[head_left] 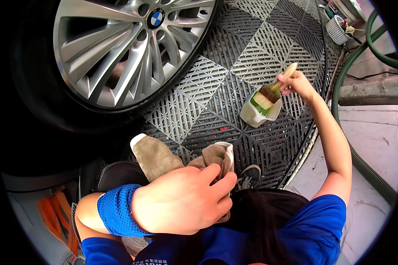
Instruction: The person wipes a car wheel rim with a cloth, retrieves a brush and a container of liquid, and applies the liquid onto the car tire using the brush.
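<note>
My right hand [297,85] grips a brush [272,93] by its pale wooden handle. The bristles, brown at the top and cream below, point down into a white plastic cup [253,115] with a green inside or green liquid; I cannot tell which. Close to my body, my left hand [185,198] is closed around a brown cloth [156,157] with white edges. The cloth sticks out beyond the fingers on two sides, and its lower part is hidden. A blue mesh band [120,211] wraps the left wrist.
A silver multi-spoke car wheel [132,48] with its dark tyre fills the upper left. Grey grid tiles [208,84] cover the floor. On the right runs a green ribbed hose [362,170]. A white ribbed pot [338,32] holds small tools at the top right. An orange strap [55,214] hangs lower left.
</note>
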A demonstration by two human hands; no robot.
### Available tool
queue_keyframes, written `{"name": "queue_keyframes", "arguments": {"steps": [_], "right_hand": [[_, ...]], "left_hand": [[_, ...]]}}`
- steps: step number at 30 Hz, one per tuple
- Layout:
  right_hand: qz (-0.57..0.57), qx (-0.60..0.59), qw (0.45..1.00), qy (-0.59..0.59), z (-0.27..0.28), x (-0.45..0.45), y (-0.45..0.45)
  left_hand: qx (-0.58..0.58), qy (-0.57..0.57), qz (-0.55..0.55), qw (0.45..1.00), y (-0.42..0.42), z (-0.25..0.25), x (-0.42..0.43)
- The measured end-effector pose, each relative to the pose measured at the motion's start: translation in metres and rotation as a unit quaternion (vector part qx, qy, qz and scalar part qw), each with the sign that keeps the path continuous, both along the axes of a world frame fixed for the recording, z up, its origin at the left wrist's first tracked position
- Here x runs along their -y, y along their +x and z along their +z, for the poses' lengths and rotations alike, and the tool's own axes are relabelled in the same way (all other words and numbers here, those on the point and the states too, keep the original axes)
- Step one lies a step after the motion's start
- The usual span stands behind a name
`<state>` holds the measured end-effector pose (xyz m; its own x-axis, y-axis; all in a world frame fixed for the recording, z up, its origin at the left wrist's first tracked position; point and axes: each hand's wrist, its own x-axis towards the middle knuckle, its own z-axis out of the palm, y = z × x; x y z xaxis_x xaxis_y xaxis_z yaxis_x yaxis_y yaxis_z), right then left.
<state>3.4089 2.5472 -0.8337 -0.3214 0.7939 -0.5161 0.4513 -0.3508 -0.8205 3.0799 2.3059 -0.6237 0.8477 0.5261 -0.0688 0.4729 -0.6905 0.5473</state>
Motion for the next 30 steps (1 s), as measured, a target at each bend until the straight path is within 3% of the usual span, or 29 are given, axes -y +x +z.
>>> {"name": "queue_keyframes", "arguments": {"steps": [4,8,9,11,17,19,21,25,30], "right_hand": [[-0.151,-0.152,0.974,-0.078,-0.011,-0.015,0.026],[-0.253,-0.300,0.898,-0.201,-0.046,-0.016,0.044],[-0.174,-0.410,0.860,-0.248,-0.062,-0.019,0.057],[-0.247,-0.419,0.835,-0.258,-0.081,-0.020,0.054],[-0.227,-0.427,0.837,-0.258,-0.082,-0.023,0.046],[-0.252,-0.489,0.804,-0.226,-0.081,-0.035,0.030],[-0.236,-0.516,0.801,-0.188,-0.031,-0.042,-0.012],[-0.122,-0.663,0.733,-0.093,0.055,-0.098,-0.098],[-0.134,-0.739,0.656,0.072,0.200,-0.134,-0.219]], "left_hand": [[0.003,0.012,-0.004,1.000,-0.001,0.001,-0.002],[0.002,-0.007,-0.002,1.000,-0.001,0.004,-0.003],[0.005,-0.012,-0.002,1.000,-0.001,0.004,-0.003],[-0.001,-0.002,-0.004,1.000,0.000,0.005,-0.004],[-0.015,-0.001,-0.002,1.000,0.003,0.007,-0.001],[0.004,0.006,-0.004,1.000,0.006,0.005,0.004],[0.015,-0.004,-0.021,1.000,0.007,0.003,0.005],[0.015,0.031,-0.016,0.999,0.006,-0.008,0.009],[-0.015,0.024,-0.036,0.999,0.012,-0.002,0.009]]}}
